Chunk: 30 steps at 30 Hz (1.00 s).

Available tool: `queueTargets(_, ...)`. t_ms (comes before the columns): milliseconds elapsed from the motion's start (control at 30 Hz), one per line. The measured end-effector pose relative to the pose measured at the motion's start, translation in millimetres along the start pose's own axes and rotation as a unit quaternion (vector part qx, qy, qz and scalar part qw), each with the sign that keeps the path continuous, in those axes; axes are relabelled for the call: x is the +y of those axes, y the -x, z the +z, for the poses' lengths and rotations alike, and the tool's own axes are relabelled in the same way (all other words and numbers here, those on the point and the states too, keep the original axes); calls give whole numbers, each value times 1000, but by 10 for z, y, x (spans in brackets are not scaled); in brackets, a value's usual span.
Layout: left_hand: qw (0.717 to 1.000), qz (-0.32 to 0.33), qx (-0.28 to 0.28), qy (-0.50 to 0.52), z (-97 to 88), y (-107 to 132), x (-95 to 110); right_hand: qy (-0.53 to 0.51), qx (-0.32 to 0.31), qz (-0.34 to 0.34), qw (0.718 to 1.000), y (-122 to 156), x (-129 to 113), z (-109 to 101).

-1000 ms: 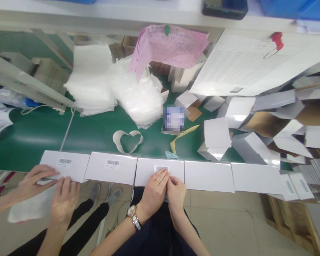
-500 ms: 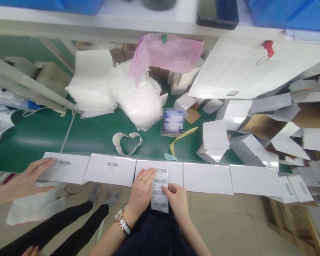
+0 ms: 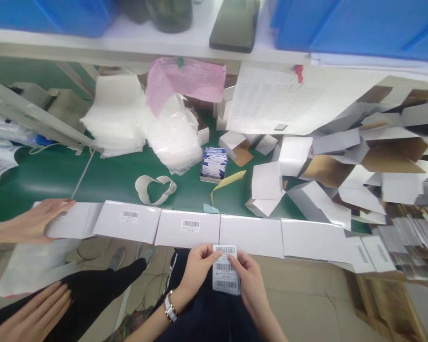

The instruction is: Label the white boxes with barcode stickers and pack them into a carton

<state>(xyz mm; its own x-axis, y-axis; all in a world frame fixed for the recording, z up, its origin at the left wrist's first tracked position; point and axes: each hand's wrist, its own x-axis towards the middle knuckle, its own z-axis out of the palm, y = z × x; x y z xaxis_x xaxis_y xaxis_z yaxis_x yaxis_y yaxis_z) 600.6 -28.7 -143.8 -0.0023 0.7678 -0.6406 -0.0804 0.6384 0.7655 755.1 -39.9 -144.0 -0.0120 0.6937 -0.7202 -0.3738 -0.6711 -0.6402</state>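
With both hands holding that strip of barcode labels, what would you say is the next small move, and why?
Probably peel the top label off the label strip, pinched between the left hand and right hand, and press it onto the blank white box just above. The two boxes to its left, and, already carry barcodes; this one shows none.

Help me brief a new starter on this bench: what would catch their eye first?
The row of flat white boxes along the near edge of the green table, some bearing barcode labels. In front of it, the left hand and right hand pinch a barcode label strip between their fingers. Further right lies a jumbled heap of folded cartons, and a co-worker's hand rests on the leftmost box.
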Motion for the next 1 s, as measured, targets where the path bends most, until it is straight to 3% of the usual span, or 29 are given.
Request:
queueTargets(167, 999, 38, 12, -17, 509, -134, 119, 35, 76, -41, 996, -116, -219, -280)
queueTargets(333, 998, 52, -3, -44, 813, -292, 190, 25, 104, -61, 992, -261, -414, -498)
queueTargets(533, 994, 53, 52, -76, 979, -418, 155, 97, 130, -70, 984, -381, -493, -650)
queueTargets(733, 985, 70, 102, -117, 994, -447, 226, 180, 161, -87, 966, -491, -502, -682)
queueTargets(800, 964, 149, 145, -169, 963, -408, 229, 208, 178, -87, 958, -524, -491, -666)
queueTargets(867, 918, 271, 148, -251, 934, -357, 211, 226, 193, -87, 951, -541, -484, -645)
queueTargets(933, 865, 375, 92, -322, 921, -315, 181, 246, 205, -95, 943, -540, -488, -624)
queueTargets(1000, 819, 437, 37, -370, 929, -297, 153, 263, 209, -105, 936, -529, -504, -606)
